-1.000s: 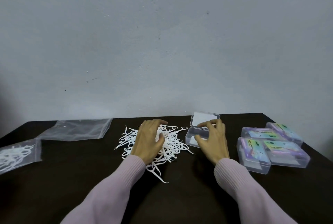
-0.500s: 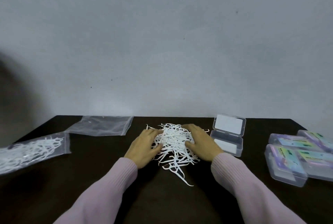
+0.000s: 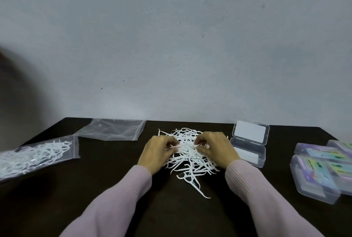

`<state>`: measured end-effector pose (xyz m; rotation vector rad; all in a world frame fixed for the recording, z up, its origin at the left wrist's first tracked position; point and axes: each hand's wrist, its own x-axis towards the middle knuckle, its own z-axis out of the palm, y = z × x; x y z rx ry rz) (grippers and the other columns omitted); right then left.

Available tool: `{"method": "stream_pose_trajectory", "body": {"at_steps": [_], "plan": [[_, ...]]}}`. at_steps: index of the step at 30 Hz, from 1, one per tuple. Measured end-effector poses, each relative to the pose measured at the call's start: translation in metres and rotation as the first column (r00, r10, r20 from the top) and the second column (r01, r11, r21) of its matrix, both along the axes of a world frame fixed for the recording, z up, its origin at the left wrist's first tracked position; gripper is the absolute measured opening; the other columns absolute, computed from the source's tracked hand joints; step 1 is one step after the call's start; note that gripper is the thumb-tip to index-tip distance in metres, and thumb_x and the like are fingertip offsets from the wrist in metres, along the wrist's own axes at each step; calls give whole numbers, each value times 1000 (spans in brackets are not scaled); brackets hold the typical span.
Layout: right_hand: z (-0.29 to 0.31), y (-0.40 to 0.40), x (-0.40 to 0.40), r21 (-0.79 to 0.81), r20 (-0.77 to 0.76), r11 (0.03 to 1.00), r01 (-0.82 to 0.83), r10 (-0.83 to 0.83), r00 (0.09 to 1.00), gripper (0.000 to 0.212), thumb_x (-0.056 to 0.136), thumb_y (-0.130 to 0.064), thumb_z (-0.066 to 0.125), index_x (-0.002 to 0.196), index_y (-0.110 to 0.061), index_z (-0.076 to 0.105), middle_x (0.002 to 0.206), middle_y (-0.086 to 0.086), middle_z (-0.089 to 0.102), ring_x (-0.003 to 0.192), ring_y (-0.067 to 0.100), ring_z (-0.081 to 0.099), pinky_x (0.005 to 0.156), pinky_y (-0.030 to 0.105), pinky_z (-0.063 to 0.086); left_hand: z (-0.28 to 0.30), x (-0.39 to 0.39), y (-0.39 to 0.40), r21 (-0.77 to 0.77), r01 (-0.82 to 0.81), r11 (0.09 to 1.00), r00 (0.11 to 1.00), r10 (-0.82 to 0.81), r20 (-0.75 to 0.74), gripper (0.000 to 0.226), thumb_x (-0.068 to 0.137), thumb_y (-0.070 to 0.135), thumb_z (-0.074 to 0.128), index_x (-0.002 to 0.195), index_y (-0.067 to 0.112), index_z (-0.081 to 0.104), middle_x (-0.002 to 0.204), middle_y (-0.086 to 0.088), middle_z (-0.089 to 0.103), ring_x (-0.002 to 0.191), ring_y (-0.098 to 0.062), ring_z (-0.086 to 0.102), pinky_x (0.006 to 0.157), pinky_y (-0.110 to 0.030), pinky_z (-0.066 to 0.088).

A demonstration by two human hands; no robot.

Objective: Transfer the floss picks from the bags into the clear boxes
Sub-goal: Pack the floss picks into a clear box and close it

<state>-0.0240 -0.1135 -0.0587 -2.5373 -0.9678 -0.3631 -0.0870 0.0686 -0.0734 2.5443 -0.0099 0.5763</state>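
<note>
Head view: floss picks pile [image 3: 187, 157] between left hand [image 3: 159, 152], right hand [image 3: 216, 150].

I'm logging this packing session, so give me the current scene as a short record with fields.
left hand: fingers curled into the left side of the loose floss picks
right hand: fingers curled into the right side of the same pile
open clear box: right of the pile, lid up, no picks visible inside
full bag: far left, holding picks
empty bag: flat behind the full bag
labelled boxes: closed, grouped at the right edge
table: dark surface
</note>
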Motion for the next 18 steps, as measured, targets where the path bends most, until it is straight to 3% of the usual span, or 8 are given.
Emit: {"method": "stream_pose_trajectory", "body": {"at_steps": [4,8,10,13,18], "plan": [[3,-4,2,79,-25,997,-17,20,999,13,87,-15,64,99,-13,68,96,-1,66,84,8,59,75,16,41,1,0,-2,-23,-26,999,997,28,77,24,84,20,69,108,18,71,101,3,72,90,-4,64,85,-17,49],[7,-8,6,167,-66,986,-9,20,998,11,85,-11,66,95,-11,69,91,1,66,80,10,59,78,23,50,4,0,-3,-134,-11,991,995,25,100,23,82,17,71,105,16,72,97,2,72,86,-3,64,83,-16,51],[11,-9,7,257,-109,966,6,23,994,10,83,-9,68,93,-9,70,83,0,65,76,9,60,74,15,48,7,1,-3,-226,5,974,994,20,111,20,80,14,73,100,16,74,90,4,73,82,0,64,79,-16,52],[18,-12,8,382,-173,923,40,29,984,12,80,-9,71,92,-8,71,79,-1,66,71,6,62,65,2,45,14,2,-2,-377,24,926,991,28,132,16,77,13,76,92,18,76,82,8,72,77,2,65,70,-10,49],[29,-21,10,553,-274,825,116,48,961,12,77,-3,73,88,-7,70,73,1,67,56,-11,59,58,2,44,28,3,-5,-622,78,779,987,26,157,15,72,11,79,82,23,75,77,5,74,76,-7,69,71,-18,52]]}}
